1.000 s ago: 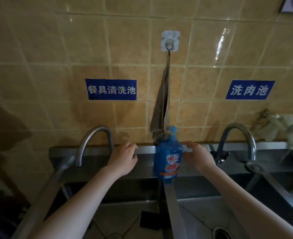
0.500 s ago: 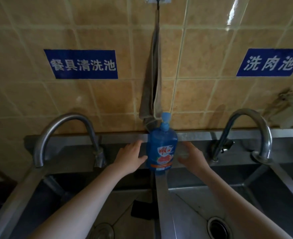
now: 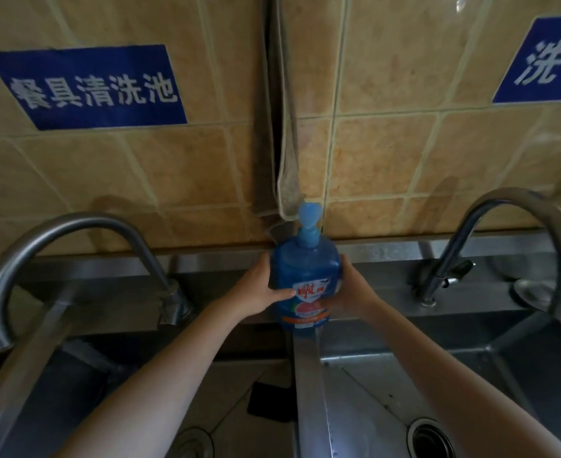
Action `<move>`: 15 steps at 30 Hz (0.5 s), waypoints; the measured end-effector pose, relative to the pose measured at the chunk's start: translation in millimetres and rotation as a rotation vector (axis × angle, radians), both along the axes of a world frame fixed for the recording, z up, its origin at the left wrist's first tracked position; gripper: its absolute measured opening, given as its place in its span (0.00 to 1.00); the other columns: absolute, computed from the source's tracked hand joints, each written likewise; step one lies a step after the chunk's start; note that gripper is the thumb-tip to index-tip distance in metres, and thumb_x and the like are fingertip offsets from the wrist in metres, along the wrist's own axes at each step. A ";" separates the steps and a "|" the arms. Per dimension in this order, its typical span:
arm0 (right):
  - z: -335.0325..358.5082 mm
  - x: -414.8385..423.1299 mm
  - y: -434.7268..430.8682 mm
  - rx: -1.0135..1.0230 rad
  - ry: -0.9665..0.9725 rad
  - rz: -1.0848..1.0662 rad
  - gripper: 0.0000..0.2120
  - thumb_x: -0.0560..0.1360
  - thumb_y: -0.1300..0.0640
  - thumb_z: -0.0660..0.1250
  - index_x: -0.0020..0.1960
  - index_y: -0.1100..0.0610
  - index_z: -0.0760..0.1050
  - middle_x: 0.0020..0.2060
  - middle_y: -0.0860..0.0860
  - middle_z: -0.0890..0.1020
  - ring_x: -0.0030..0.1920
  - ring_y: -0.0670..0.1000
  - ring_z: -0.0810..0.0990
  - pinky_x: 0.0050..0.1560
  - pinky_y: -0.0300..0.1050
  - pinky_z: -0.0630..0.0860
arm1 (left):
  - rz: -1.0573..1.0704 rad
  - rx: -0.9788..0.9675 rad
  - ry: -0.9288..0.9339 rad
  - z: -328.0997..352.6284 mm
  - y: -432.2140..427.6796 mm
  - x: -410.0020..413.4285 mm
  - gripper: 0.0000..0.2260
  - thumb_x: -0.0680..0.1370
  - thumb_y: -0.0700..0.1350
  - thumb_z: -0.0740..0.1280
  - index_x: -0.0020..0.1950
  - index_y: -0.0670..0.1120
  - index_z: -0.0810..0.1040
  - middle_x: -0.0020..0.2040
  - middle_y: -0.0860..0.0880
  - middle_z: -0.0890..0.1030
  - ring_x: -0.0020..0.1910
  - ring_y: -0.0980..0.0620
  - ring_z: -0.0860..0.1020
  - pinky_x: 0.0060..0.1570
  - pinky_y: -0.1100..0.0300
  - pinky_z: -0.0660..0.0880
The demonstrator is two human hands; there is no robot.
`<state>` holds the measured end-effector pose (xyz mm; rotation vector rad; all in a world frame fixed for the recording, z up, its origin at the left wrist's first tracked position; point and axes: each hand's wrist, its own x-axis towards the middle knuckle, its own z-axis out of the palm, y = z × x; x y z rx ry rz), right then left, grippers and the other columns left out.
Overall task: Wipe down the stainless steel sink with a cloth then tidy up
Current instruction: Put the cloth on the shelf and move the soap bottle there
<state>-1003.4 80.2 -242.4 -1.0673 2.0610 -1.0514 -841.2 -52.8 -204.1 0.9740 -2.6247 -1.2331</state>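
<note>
Bottle: the blue pump bottle (image 3: 305, 269) is staying upright at the back ledge of the sink (image 3: 307, 375), just where the middle divider is meeting the ledge. I cannot tell if its bottom is touching the steel or is lifted a little.
Left hand: the left hand (image 3: 256, 292) is holding the bottle from its left side, and its fingers (image 3: 282, 294) are curling around the body, with the thumb lying across the front label.
Right hand: the right hand (image 3: 351, 289) is gripping the opposite side. Its fingers (image 3: 345, 262) are bending around the bottle, partly hidden behind it.
Cloth: the brownish cloth (image 3: 287, 160) is hanging down the tiled wall, and its lower end is reaching just behind the pump head. No hand is touching it.
Sink: the two steel basins are lying below the arms. The left tap (image 3: 74, 226) and the right tap (image 3: 520, 206) are curving over them, and a dark flat object (image 3: 269, 399) is lying in the left basin.
Step in hand: the person seems to be tidying, placing or straightening the bottle against the wall, because the cloth is hanging on the wall and not in a hand.
Next move: I am judging that the bottle is needing a firm, centred stand on the narrow ledge before both hands are letting go, so it is not tipping into a basin.
</note>
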 end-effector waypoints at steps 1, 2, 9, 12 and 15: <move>1.2 -0.6 -0.2 -0.001 0.005 0.020 0.48 0.59 0.57 0.82 0.70 0.54 0.57 0.57 0.40 0.70 0.60 0.42 0.70 0.54 0.36 0.68 | 0.004 0.020 -0.001 0.1 -0.8 -0.6 0.38 0.70 0.52 0.73 0.73 0.55 0.54 0.74 0.52 0.62 0.72 0.52 0.62 0.64 0.56 0.63; 2.3 -1.4 0.6 -0.011 0.011 0.038 0.49 0.58 0.58 0.82 0.70 0.56 0.56 0.58 0.41 0.69 0.60 0.41 0.69 0.56 0.37 0.68 | 0.006 0.036 0.000 0.3 -0.7 -0.1 0.39 0.69 0.51 0.74 0.73 0.56 0.54 0.74 0.52 0.62 0.72 0.52 0.62 0.64 0.56 0.63; 3.1 4.9 20.9 -0.136 -0.082 0.124 0.48 0.54 0.63 0.83 0.68 0.51 0.64 0.60 0.43 0.76 0.57 0.32 0.75 0.53 0.28 0.74 | -0.036 -0.032 0.038 3.6 24.5 16.3 0.40 0.68 0.48 0.76 0.72 0.58 0.56 0.71 0.53 0.67 0.70 0.53 0.66 0.67 0.47 0.68; 4.8 20.0 28.9 -0.102 -0.066 0.070 0.49 0.53 0.58 0.84 0.65 0.41 0.62 0.57 0.36 0.75 0.54 0.29 0.73 0.50 0.26 0.71 | -0.007 -0.087 0.053 4.9 35.1 33.0 0.39 0.67 0.49 0.77 0.71 0.56 0.58 0.70 0.53 0.70 0.69 0.52 0.68 0.65 0.45 0.69; 18.7 34.9 34.6 -0.087 -0.010 0.070 0.49 0.51 0.53 0.84 0.65 0.41 0.64 0.54 0.34 0.76 0.52 0.30 0.73 0.48 0.25 0.68 | 0.012 -0.073 0.099 17.9 40.6 52.4 0.39 0.67 0.49 0.77 0.71 0.55 0.60 0.70 0.53 0.69 0.69 0.52 0.67 0.65 0.45 0.68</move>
